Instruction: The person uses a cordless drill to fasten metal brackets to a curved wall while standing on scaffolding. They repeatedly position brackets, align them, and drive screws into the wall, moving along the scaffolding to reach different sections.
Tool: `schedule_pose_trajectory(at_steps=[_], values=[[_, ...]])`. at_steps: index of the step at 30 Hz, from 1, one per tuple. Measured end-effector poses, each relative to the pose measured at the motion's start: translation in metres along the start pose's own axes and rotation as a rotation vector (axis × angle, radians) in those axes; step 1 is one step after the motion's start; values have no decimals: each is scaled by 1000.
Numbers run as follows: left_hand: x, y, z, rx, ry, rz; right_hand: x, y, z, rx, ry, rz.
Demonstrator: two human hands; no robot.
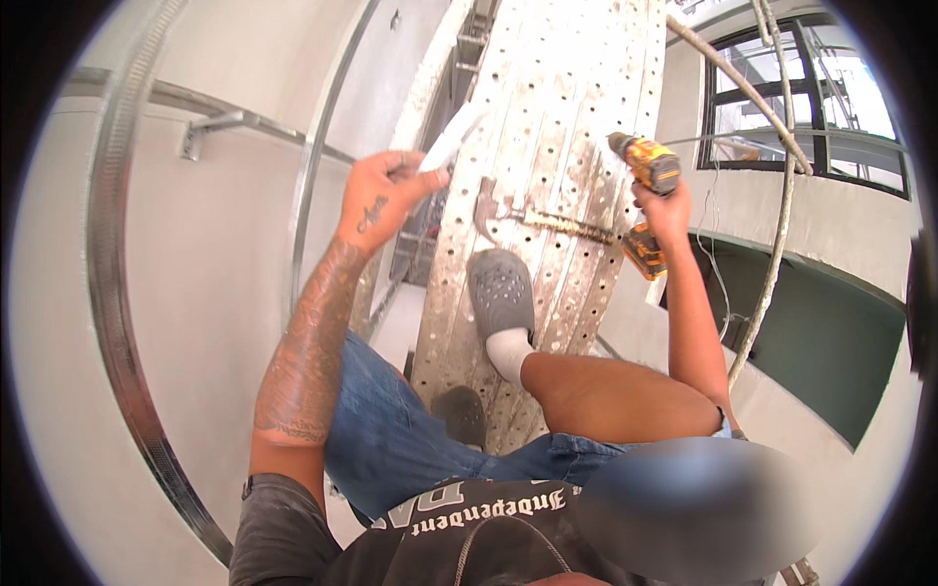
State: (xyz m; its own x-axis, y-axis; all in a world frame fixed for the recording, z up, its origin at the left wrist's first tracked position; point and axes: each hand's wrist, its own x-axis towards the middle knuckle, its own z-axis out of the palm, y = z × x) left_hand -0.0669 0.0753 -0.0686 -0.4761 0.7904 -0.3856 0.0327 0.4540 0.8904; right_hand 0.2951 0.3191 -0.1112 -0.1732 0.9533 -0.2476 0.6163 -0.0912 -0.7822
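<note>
My left hand point(383, 195) is raised and closed on a flat white strip point(452, 137) that points up and to the right. My right hand point(664, 210) grips a yellow and black cordless drill point(647, 166), its nose pointing left toward the perforated metal plank point(557, 107). I stand on that plank with a grey clog point(501, 293) and white sock; my other foot point(461, 412) is lower down. A hammer point(493, 207) lies on the plank between my hands, beside a strip of collated screws point(572, 227).
A white wall with metal track point(109, 264) and a bracket point(200, 135) runs along the left. A thin curved rod point(313, 176) crosses the wall. A cable point(782, 195) hangs at right, before a dark-framed window point(811, 98). A gap shows left of the plank.
</note>
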Motion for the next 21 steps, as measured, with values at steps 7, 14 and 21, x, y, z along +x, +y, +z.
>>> schedule_pose_trajectory(at_steps=[7, 14, 21], values=[[-8, 10, -6, -63, 14, -19, 15, -51, 44, -181, -43, -333], [-26, 23, -39, 140, 41, 22, 15, -62, 70, -341, -117, -424], [-40, 30, -52, 12, 85, 26, 17, -50, 72, -435, -103, -509]])
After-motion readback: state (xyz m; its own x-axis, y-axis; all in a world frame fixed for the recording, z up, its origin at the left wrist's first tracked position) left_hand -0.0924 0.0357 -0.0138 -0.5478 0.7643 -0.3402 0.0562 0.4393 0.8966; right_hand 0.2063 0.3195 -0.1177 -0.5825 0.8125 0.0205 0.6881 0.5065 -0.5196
